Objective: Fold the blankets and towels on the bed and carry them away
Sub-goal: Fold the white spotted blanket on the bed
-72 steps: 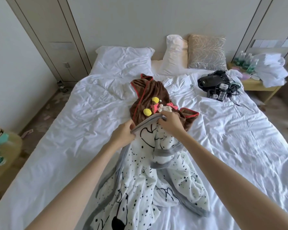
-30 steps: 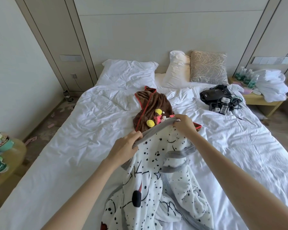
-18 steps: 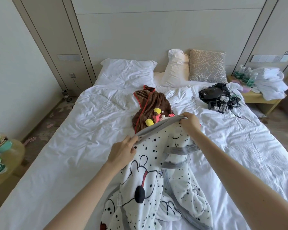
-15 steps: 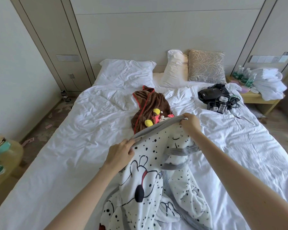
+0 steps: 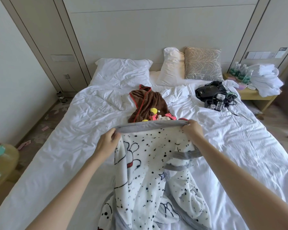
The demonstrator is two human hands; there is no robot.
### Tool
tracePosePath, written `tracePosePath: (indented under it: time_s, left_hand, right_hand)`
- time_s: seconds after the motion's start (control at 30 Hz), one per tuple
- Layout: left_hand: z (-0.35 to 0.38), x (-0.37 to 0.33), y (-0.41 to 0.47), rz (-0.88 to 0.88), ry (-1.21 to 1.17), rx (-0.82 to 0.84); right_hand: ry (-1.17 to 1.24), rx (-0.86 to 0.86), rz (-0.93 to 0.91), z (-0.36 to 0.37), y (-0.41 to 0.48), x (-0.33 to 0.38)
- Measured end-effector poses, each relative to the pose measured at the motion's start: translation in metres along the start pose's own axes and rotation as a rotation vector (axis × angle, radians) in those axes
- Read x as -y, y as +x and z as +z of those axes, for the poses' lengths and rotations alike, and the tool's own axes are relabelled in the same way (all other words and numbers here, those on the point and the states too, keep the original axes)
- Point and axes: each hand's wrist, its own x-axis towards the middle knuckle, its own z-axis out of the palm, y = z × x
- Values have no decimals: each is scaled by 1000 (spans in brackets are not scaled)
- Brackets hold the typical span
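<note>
A white blanket (image 5: 150, 176) with black spots and a grey border hangs lifted over the middle of the bed (image 5: 76, 130). My left hand (image 5: 107, 143) grips the grey top edge at its left end. My right hand (image 5: 191, 130) grips the same edge at its right end, so the border stretches level between them. The lower part of the blanket lies bunched on the sheet near me. Just beyond the stretched edge lies a crumpled brown towel (image 5: 148, 103) with red trim and small yellow and pink figures, partly hidden by the blanket.
White pillows (image 5: 123, 70) and a beige patterned cushion (image 5: 203, 65) lean at the headboard. A black device with tangled cables (image 5: 214, 95) lies on the bed's far right. A nightstand (image 5: 256, 95) holds bottles and piled white towels (image 5: 266, 80). A small round table (image 5: 3, 161) stands at left.
My hands have moved apart along the grey edge, the left one up and leftward, the right one rightward. The blanket's top is now spread wide and level, covering more of the brown towel.
</note>
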Motion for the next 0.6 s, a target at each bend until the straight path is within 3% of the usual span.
tracePosePath:
  time_s: [0.1,0.2,0.33,0.47,0.6]
  left_hand:
    - [-4,-31,10,111,98,87]
    - [-3,-66,15,253,265,268]
    - [7,-99,16,383,239,431]
    - [9,-100,21,368,178,468]
    - [-1,-79,24,203,127,581]
  right_hand:
    - [-139,171,-126,1,-6,12]
    - [-126,401,-403,3,-18,37]
    - [-119,675,-572,11,-40,70]
    - [-149,684,-615,16,-43,76]
    - [-91,623,-538,8,-36,67]
